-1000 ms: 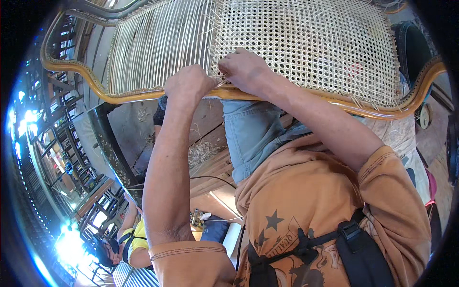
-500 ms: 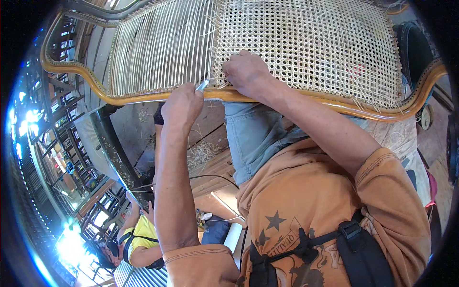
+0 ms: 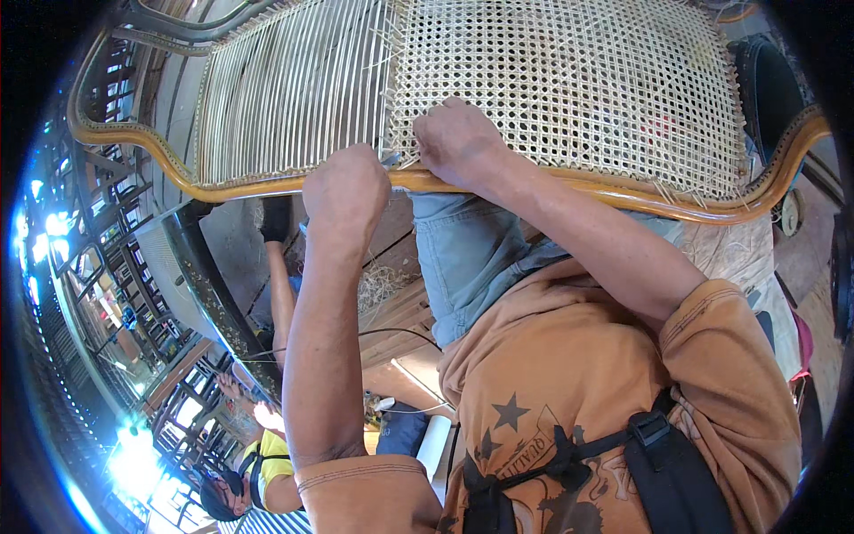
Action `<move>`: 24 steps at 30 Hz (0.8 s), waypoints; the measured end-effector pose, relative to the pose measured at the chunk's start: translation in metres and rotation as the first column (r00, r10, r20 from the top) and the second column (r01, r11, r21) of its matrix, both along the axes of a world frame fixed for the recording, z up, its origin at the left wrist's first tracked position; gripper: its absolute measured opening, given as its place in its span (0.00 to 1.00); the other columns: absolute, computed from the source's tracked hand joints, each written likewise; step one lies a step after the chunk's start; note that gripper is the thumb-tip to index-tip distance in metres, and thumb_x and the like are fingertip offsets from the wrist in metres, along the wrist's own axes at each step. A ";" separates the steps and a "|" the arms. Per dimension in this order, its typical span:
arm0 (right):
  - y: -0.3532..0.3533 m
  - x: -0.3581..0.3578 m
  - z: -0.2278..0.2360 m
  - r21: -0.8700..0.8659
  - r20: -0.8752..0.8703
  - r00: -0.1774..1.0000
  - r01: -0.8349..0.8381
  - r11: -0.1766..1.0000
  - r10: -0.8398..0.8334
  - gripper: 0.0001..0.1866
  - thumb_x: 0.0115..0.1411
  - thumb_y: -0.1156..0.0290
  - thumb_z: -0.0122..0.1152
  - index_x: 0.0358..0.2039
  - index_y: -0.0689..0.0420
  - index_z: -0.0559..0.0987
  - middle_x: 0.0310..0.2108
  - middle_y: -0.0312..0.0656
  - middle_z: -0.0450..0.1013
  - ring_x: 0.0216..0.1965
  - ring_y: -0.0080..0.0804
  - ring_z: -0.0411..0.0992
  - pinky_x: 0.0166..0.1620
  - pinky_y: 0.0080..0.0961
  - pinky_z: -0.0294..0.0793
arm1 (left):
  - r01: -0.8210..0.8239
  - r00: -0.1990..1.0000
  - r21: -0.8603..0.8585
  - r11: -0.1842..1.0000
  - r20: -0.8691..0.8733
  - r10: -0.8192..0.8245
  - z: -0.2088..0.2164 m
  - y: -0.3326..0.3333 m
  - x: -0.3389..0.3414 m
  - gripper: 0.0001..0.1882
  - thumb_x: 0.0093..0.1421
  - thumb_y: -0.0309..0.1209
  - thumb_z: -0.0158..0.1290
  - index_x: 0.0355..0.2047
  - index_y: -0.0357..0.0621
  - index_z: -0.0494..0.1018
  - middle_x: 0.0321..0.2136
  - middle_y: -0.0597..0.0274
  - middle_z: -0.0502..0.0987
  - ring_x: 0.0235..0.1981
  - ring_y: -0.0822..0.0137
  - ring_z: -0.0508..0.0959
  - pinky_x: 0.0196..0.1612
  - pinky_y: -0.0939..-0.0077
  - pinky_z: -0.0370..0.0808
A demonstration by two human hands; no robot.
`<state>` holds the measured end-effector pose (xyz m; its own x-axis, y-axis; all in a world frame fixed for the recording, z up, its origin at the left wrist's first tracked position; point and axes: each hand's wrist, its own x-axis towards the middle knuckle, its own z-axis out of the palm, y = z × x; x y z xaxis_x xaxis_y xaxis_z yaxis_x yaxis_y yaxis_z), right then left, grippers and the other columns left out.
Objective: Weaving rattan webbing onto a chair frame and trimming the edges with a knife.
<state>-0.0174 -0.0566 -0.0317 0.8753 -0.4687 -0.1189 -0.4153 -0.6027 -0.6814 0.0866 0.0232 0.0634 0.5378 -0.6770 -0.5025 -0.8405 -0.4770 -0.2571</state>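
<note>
A curved wooden frame [image 3: 569, 181] lies across my lap, carrying a cane panel. The right part of the panel is a finished-looking open weave [image 3: 569, 80]; on the left run bare parallel cane strands [image 3: 276, 98]. My left hand [image 3: 347, 182] is closed at the frame's near rail, around a small tool with a metal tip [image 3: 391, 159] that shows beside the knuckles. Its shape is mostly hidden by the fist. Just right of it, my right hand [image 3: 455, 141] is closed and rests on the weave's lower left corner; whatever its fingers pinch is hidden.
Cane scraps [image 3: 381, 285] litter the floor below the frame. A dark-framed cane piece [image 3: 209, 276] stands at the left, with a person in a yellow shirt [image 3: 276, 463] beyond it. A dark rounded container [image 3: 769, 93] is at the far right.
My left hand has turned and moved up against the rail, so less of the metal tool shows. My right hand has barely moved. The other person has shifted lower.
</note>
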 end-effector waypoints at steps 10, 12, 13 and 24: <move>0.003 -0.007 0.004 0.017 0.021 1.000 0.021 1.000 -0.022 0.04 0.47 0.67 0.61 0.22 0.52 0.81 0.27 0.43 0.76 0.36 0.40 0.73 0.39 0.36 0.72 | 0.137 0.988 0.145 0.980 0.047 -0.145 0.000 -0.026 -0.016 0.10 0.53 0.28 0.48 0.29 0.43 0.80 0.29 0.52 0.80 0.33 0.56 0.81 0.35 0.65 0.77; 0.004 -0.009 -0.002 -0.031 0.116 0.991 0.076 0.997 -0.072 0.01 0.46 0.71 0.58 0.21 0.50 0.77 0.22 0.41 0.73 0.31 0.42 0.71 0.33 0.38 0.69 | 0.143 0.988 0.154 0.978 0.028 -0.149 0.002 -0.026 -0.014 0.10 0.54 0.28 0.48 0.29 0.43 0.80 0.29 0.52 0.80 0.34 0.55 0.81 0.35 0.64 0.77; 0.005 -0.009 0.000 -0.032 0.117 0.991 0.076 0.997 -0.071 0.01 0.46 0.71 0.58 0.21 0.50 0.77 0.22 0.41 0.73 0.31 0.42 0.71 0.33 0.38 0.69 | 0.182 0.983 0.145 0.973 0.012 -0.185 0.001 -0.023 -0.011 0.11 0.54 0.28 0.47 0.30 0.43 0.80 0.29 0.52 0.80 0.33 0.55 0.81 0.35 0.64 0.77; 0.014 -0.005 0.008 -0.070 -0.024 0.995 0.091 0.993 -0.093 0.02 0.45 0.68 0.59 0.22 0.49 0.78 0.24 0.36 0.74 0.34 0.39 0.70 0.40 0.37 0.63 | 0.316 0.948 0.025 0.948 -0.038 -0.315 -0.005 0.000 0.008 0.12 0.56 0.33 0.46 0.25 0.41 0.77 0.24 0.47 0.77 0.28 0.48 0.79 0.32 0.56 0.75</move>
<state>-0.0225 -0.0423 -0.0241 0.8248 -0.5553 -0.1070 -0.4894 -0.6061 -0.6270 0.0942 0.0235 0.0579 0.2818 -0.7936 -0.5392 -0.9550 -0.1780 -0.2372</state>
